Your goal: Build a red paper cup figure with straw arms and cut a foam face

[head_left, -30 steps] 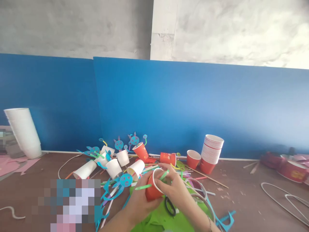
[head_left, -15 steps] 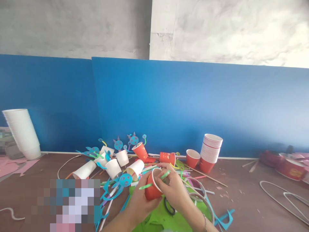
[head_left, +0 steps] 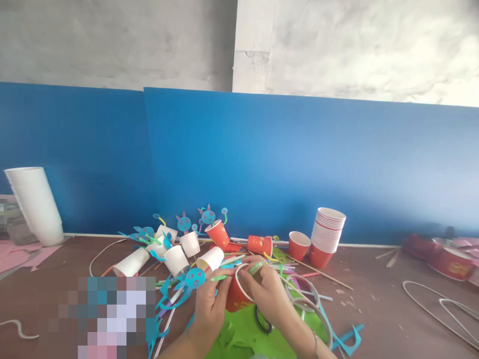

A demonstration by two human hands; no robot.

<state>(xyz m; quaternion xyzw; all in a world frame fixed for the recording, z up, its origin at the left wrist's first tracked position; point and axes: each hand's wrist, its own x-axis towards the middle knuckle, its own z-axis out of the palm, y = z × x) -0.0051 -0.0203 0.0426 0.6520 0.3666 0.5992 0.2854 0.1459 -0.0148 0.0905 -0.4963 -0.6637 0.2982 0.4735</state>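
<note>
A red paper cup (head_left: 236, 298) is between my hands, its mouth tipped toward the right. A green drinking straw (head_left: 221, 277) sticks out on its left side, and another green straw end (head_left: 256, 269) shows at my right fingers. My left hand (head_left: 210, 303) is closed at the cup's left side, with its fingertips pinching the left straw. My right hand (head_left: 268, 289) grips the cup's rim, the thumb reaching over the opening. Fingers partly hide the rim and straws. Green paper (head_left: 258, 336) lies beneath.
White paper cups (head_left: 175, 261) with blue paper animal faces (head_left: 195, 278) lie behind on the left. A red cup (head_left: 299, 245) and a stack of cups (head_left: 328, 234) stand at the back right. Tape rings (head_left: 318, 314), straws and sticks are strewn nearby. A blue partition (head_left: 280, 164) rises behind.
My left hand has moved from wrapping the cup's side up to the left straw, which sits higher and flatter against it. My right hand stays at the rim.
</note>
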